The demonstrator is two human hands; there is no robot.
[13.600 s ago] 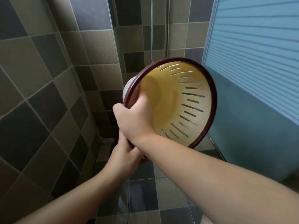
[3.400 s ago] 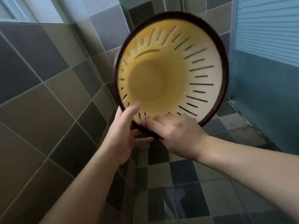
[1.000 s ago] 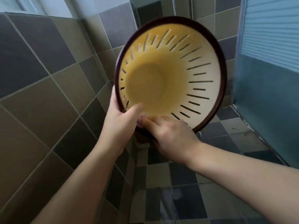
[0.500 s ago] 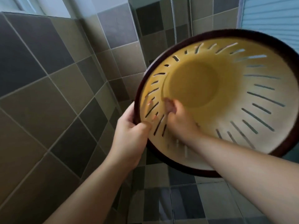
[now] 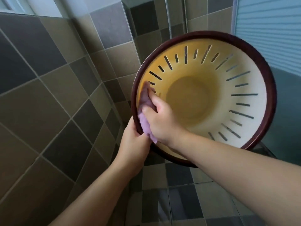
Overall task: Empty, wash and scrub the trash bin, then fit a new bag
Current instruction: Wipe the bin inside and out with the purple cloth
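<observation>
Scrubbing is the step in hand, judging by the cloth pressed inside the bin and no bag fitted yet. Tiled walls (image 5: 53, 95) and a tiled floor (image 5: 187, 201) enclose the scene, with a shower hose (image 5: 167, 18) hanging in the far corner and a ribbed blue panel (image 5: 268, 30) along the right side.

Held up in the air over the floor, resting on nothing, the trash bin (image 5: 244, 75) is tilted so its mouth faces the camera: cream-yellow inside, slotted wall, dark maroon rim (image 5: 272, 95). It looks empty, with no water visible in its base.

At the lower left of the rim, the left hand (image 5: 133, 142) curls its fingers round the edge, its grip closed on the bin and carrying its weight. The right hand (image 5: 161, 118) reaches inside, fingers pinching a purple cloth (image 5: 145, 101) and pressing it flat against the inner wall just under the rim on the left.

To do this well, I would keep the holding hand firm and close to where the cloth pushes, so the bin does not swing away. The cloth should probably travel round the wall in overlapping bands, rim to base. The slots likely trap grime and may snag the fabric, so wiping along their length seems wiser than across. The darker base ring deserves a firmer pass, and turning the bin by the rim would bring the untouched right side within reach.
</observation>
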